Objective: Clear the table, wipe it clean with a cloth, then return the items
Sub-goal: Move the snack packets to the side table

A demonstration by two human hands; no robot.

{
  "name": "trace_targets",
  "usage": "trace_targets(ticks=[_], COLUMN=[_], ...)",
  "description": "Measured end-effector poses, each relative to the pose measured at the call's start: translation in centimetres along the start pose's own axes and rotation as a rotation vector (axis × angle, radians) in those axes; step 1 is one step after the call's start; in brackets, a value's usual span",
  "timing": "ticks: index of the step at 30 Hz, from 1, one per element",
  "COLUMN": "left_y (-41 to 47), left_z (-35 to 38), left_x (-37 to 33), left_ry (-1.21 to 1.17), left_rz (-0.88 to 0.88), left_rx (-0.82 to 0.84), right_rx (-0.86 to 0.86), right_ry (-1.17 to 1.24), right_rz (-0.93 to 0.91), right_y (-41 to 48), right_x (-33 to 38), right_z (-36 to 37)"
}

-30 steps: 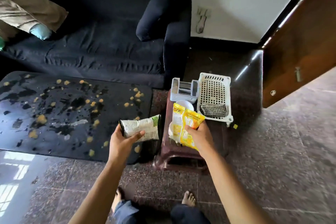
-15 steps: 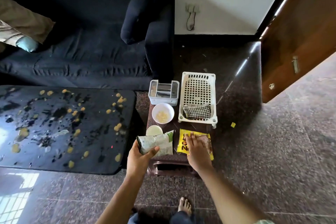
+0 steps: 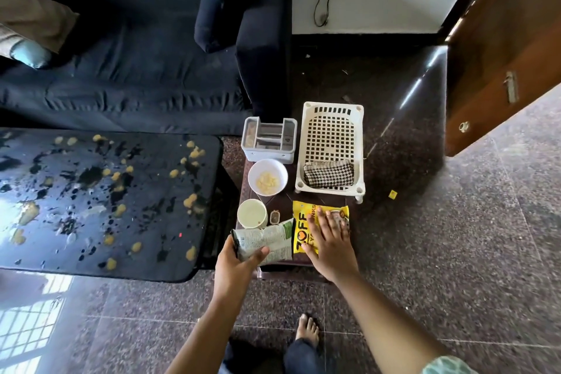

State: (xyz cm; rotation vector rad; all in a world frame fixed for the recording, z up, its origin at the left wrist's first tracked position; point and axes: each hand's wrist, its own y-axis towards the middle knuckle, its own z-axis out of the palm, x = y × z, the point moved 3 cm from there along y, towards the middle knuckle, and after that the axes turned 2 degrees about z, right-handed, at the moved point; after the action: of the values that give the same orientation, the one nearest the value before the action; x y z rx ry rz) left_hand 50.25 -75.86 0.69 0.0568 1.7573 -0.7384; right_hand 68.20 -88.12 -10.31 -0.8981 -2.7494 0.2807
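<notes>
Left hand (image 3: 235, 264) grips a green-and-white snack packet (image 3: 267, 241) over the brown stool's (image 3: 283, 202) near edge. Right hand (image 3: 332, 240) lies flat, fingers straight, on the yellow Zoff packet (image 3: 302, 231). Just beyond, a paper cup (image 3: 252, 213) stands at the left edge; squeezing the packet in could tip it. Farther back, the checked cloth (image 3: 329, 173) lies in the white basket (image 3: 334, 105).

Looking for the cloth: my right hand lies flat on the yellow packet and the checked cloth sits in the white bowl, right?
No. The head view shows the black-and-white checked cloth in the white perforated plastic basket; your right hand does lie flat on the yellow snack packet.
</notes>
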Motion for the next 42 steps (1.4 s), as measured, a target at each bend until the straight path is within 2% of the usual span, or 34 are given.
trace_targets(ticks=[7,9,11,12,14,15,16,18,20,23,25,27,31,33,37,42], left_y=[0.3,0.6,1.1,1.3,1.8,2.0,2.2,2.6,3.0,3.5,3.5,3.9,5.0,4.9,4.5,4.4], left_z=[1.1,1.7,2.5,3.0,4.2,4.7,5.3,6.3,7.2,8.4,9.1,9.4,9.9,10.1,10.0,9.7], left_x=[-1.1,-1.7,-2.2,-2.3,-2.8,-2.9,-3.0,-2.8,-2.3,-0.9,-0.8,-0.5,0.9,0.8,0.9,1.7], left_ry=[-0.015,-0.025,-0.03,-0.041,0.047,0.156,0.271,0.387,0.365,-0.053,-0.153,0.013,0.493,0.678,0.785,0.799], left_rz=[0.05,0.083,0.117,0.132,0.207,0.279,0.335,0.347,0.267,-0.002,-0.12,-0.081,-0.021,0.035,0.108,0.104], left_rx=[0.029,0.049,0.122,0.19,0.335,0.392,0.444,0.485,0.487,0.38,0.276,0.224,0.267,0.271,0.325,0.369], right_rx=[-0.018,-0.094,-0.204,-0.102,0.366,0.56,0.673,0.679,0.542,0.326,0.289,0.276,0.152,0.117,0.042,0.089], right_ry=[0.033,0.232,0.536,0.783,1.331,1.507,1.607,1.681,1.697,1.611,1.511,1.38,0.954,0.768,0.66,0.65], right_rz=[-0.041,0.058,0.33,0.527,0.884,0.929,0.918,0.879,0.853,0.811,0.76,0.709,0.595,0.605,0.593,0.587], right_y=[1.2,0.7,-0.3,-0.7,-1.9,-2.3,-2.4,-2.3,-1.8,-0.8,-0.4,0.2,1.2,1.2,1.0,0.7], right_x=[-0.1,0.2,-0.2,-0.5,-0.4,-0.2,-0.3,-0.7,-1.5,-3.3,-3.8,-3.8,-3.5,-3.5,-3.7,-4.2], right_z=[-1.5,-3.8,-6.3,-7.2,-8.0,-8.4,-8.9,-9.5,-9.2,-8.4,-8.1,-7.7,-7.5,-7.6,-7.2,-7.0])
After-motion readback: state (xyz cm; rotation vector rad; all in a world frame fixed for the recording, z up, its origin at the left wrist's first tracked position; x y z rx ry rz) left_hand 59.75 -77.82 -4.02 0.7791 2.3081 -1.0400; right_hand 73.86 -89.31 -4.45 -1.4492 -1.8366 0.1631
